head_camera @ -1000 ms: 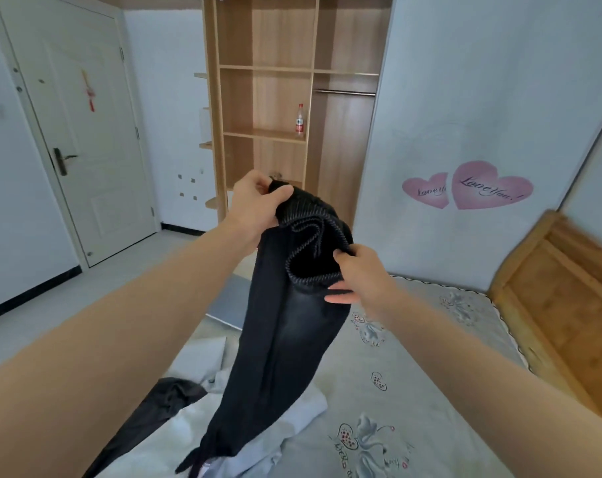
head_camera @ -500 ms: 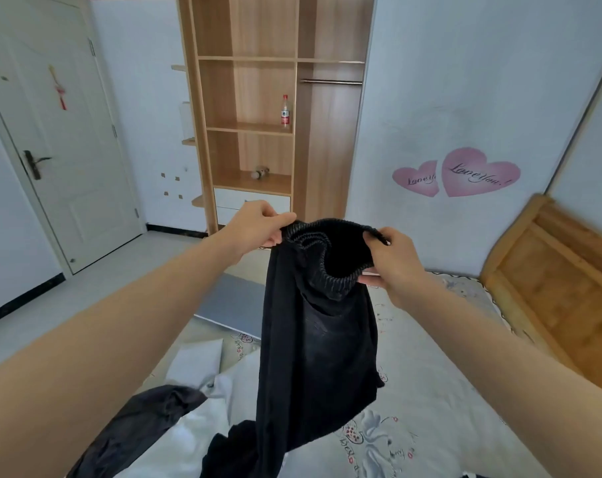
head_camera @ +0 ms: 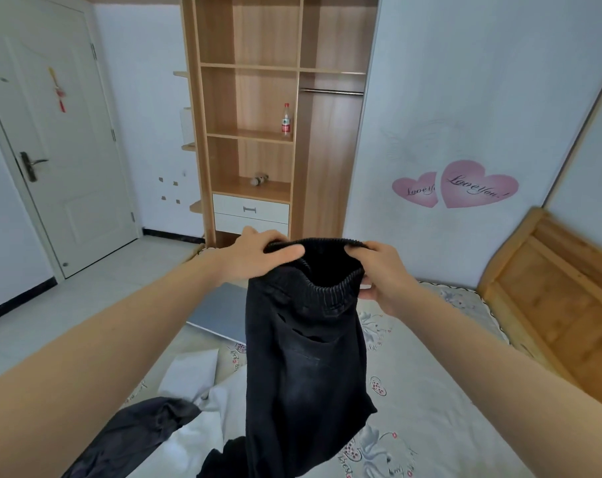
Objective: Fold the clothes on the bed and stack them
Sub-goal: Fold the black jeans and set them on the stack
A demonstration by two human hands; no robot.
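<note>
- Left hand clamped on the left end of the ribbed waistband, thumb over the front edge; right hand pinching the right end, fingers curled round the elastic.
- Between the two hands, black trousers held up in the air above the bed, waistband stretched open and roughly level from hand to hand.
- Long axis of the trousers running straight down from the hands: waist up, legs hanging toward the mattress, lower ends dropping out of view at the bottom edge.
- Torn slits visible on the fabric just below the left hand.
- Below and left of the left hand, a dark garment and a white garment lying crumpled and unfolded on the bed.
- No folded stack anywhere in view, so judged as early in the task: trousers only lifted and being squared up, no fold made in them yet.
- Left to do, by this reading: laying the trousers flat, folding, then folding the other two pieces and stacking all.
</note>
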